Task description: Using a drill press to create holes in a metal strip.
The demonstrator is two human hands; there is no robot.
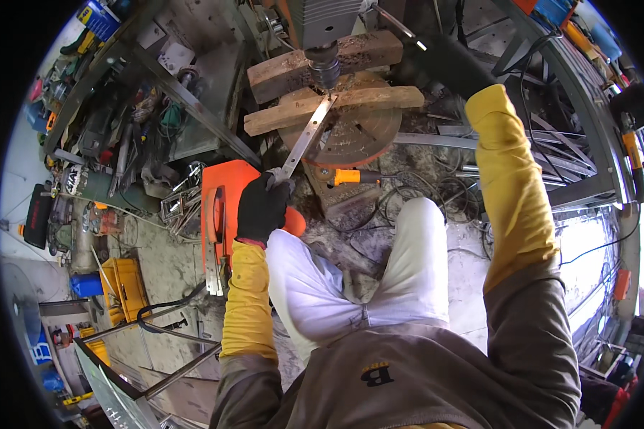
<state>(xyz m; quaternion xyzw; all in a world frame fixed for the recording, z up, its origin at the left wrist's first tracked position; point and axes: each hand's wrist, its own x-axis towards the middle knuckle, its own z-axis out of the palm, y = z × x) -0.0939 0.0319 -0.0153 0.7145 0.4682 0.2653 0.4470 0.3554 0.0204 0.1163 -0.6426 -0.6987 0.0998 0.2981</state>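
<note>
A drill press (pixel 329 21) stands in front of me, its chuck (pixel 325 69) pointing down with a bit at the far end of a flat metal bar (pixel 309 136). Whether the bit has entered the metal is too small to tell. The bar has several holes and rests on a wooden block (pixel 379 99). My left hand (pixel 262 207), in a black glove, is closed around the near end of the bar. At upper right, my right hand (pixel 447 66), also dark-gloved, is closed at the end of the press's feed lever (pixel 401 25); shadow partly hides its fingers.
A second wooden block (pixel 265 80) lies behind the first on the round press table (pixel 361 143). Beside my left hand is an orange-red plastic piece (pixel 222 189). An orange-and-black tool (pixel 354 176) and cables lie below the table. Metal frames (pixel 587 189) flank the right.
</note>
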